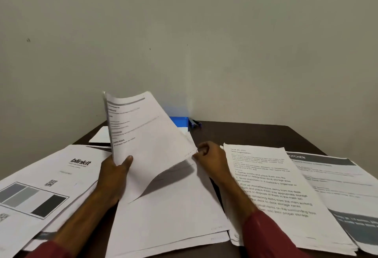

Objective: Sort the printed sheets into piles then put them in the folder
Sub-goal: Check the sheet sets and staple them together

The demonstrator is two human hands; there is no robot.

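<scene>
My left hand (115,173) grips the lower left edge of a printed sheet (143,135) and holds it raised and tilted above the desk. My right hand (210,159) pinches the sheet's right corner. Under it lies a middle pile of blank-faced sheets (171,217). A pile topped by a "blinkit" page (51,180) lies at the left. At the right lie a text pile (272,192) and a pile headed "KITCHEN" (337,178). A blue folder (180,122) shows partly behind the raised sheet.
The dark brown desk (255,133) stands against a plain wall. A dark blue object (194,124) lies beside the folder at the back. Another white sheet (100,136) lies at the back left.
</scene>
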